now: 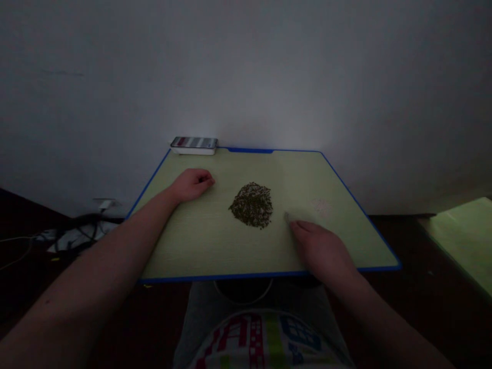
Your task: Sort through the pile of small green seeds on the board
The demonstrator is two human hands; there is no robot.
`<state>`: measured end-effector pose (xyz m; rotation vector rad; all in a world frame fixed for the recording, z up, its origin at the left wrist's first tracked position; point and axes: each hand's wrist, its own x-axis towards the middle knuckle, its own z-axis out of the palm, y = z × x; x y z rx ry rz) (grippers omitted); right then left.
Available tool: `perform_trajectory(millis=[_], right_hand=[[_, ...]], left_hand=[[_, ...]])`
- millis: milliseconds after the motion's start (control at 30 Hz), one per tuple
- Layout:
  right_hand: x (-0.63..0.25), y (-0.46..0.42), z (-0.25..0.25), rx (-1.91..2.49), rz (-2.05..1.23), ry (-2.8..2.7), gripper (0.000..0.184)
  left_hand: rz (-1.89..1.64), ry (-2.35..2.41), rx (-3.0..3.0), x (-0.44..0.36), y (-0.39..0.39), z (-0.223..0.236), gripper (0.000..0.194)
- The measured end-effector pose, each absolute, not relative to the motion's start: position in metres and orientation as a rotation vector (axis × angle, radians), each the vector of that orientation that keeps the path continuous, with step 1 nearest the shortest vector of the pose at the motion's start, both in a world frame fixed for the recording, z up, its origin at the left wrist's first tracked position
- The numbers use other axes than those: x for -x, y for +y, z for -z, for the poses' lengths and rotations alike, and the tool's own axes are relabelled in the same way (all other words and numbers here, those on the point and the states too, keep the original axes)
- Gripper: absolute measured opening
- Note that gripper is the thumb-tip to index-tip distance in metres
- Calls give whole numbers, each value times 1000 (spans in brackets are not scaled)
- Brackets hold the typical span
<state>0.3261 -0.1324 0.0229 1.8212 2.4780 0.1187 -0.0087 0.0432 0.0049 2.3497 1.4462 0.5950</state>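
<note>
A heap of small dark green and pale grains (252,206) lies spread out at the middle of the pale yellow-green tabletop (215,251). To its left, my left hand (192,184) rests on the table, its fingers curled in with nothing visible in them. My right hand (321,247) is low on the right side of the heap, closed around thin metal tweezers (287,218). Their tips point toward the heap but stay apart from it. Beyond that hand, a thin scatter of whitish grains (322,207) sits on the right of the table.
At the back left corner, a phone (195,142) lies on a white box (194,151). The blue-edged table stands against a grey wall (253,72). Cables and a plug (105,204) are at the left. Below the front edge is a round-rimmed container (244,300).
</note>
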Motion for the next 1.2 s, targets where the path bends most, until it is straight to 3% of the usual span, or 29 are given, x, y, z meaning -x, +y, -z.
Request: perform_trajectory(millis=[500,1200], right_hand=[[-313,-144,-23,-1624,-105,2688,44],[-302,-135,-24,-1862,-222,2443,40]], left_hand=[[-613,1447,-2371,10,44,-3,33],[-585,1455,-2345,7,42,-7,34]])
